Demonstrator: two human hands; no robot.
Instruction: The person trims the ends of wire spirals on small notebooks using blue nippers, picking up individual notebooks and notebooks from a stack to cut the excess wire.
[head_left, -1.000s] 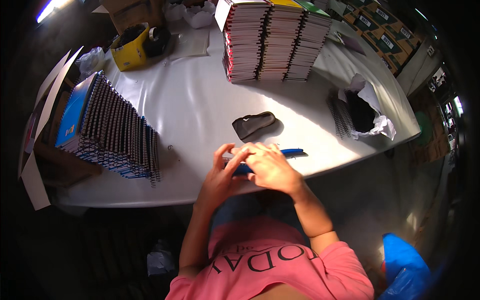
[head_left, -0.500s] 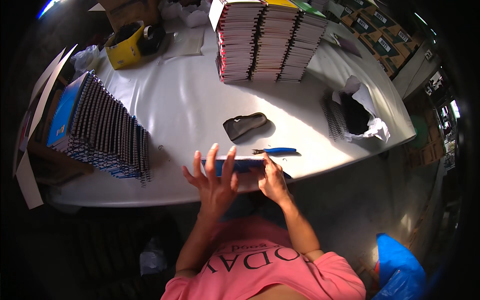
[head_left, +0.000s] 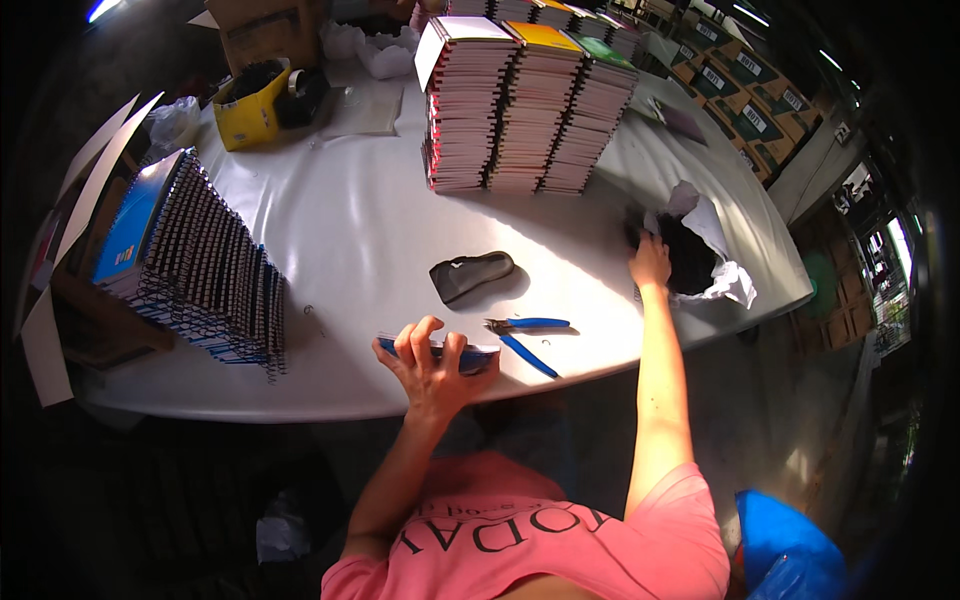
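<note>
At the table's near edge my left hand [head_left: 432,365] grips a blue-covered notebook [head_left: 470,358], its fingers curled over the top edge. Out to the right, my right hand [head_left: 651,262] is closed on black spiral binding coils [head_left: 634,226]; they are blurred, and how many it holds I cannot tell. Beside it, more black coils [head_left: 690,258] lie in crumpled white paper [head_left: 708,222]. Blue-handled cutting pliers [head_left: 526,345] lie with handles spread, right of the notebook. Beyond the notebook is a dark grey, shoe-shaped object [head_left: 472,277].
Blue spiral-bound notebooks [head_left: 200,265] form a leaning stack at the left, beside an open cardboard box [head_left: 60,345]. Tall stacks of notebooks [head_left: 515,120] stand at the back. A yellow container [head_left: 247,120] sits far left; cartons [head_left: 745,90] are piled beyond the table's right side.
My right hand has left the notebook and reached right to the black coils. My left hand has closed round the notebook, which now sits slightly lower and more to the left in view.
</note>
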